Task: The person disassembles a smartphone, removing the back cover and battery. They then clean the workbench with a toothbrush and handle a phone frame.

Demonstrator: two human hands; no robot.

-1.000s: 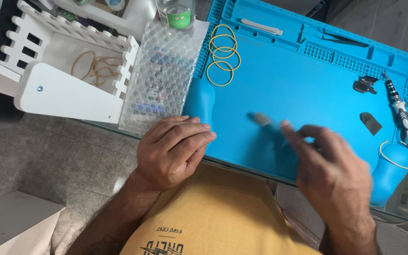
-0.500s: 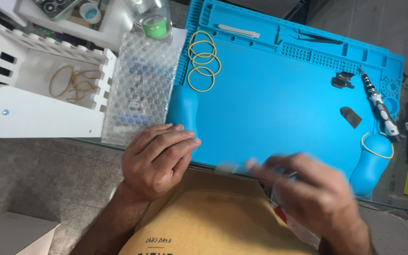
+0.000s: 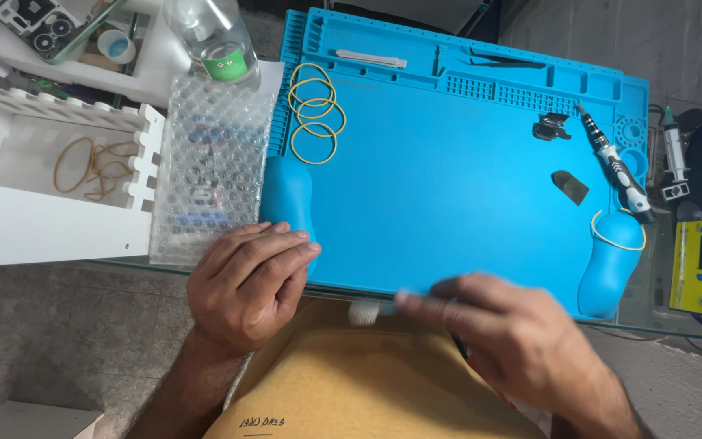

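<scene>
Blue silicone covers most of what we look down on: a work mat [image 3: 448, 187] with moulded trays along its far edge, lying on a glass surface [image 3: 676, 325]; our left hand [image 3: 245, 284] rests palm down at the mat's near left corner, fingers loosely spread and curled over the edge, holding nothing; our right hand [image 3: 522, 341] hovers over the near edge of the mat, blurred, its fingers pinched around a thin tool with a pale tip [image 3: 365, 310] that points left, just off the mat and above a brown cardboard box [image 3: 367, 390]; we cannot tell what kind of tool it is; yellow rubber bands [image 3: 316, 110] lie on the mat's far left part, beside a sheet of bubble wrap [image 3: 209, 162] with a clear bottle [image 3: 213, 36] past it; a screwdriver [image 3: 615, 162] lies along the right side, near a small dark part [image 3: 570, 187]; a white slatted box [image 3: 67, 171] holding more bands stands well to the left.
</scene>
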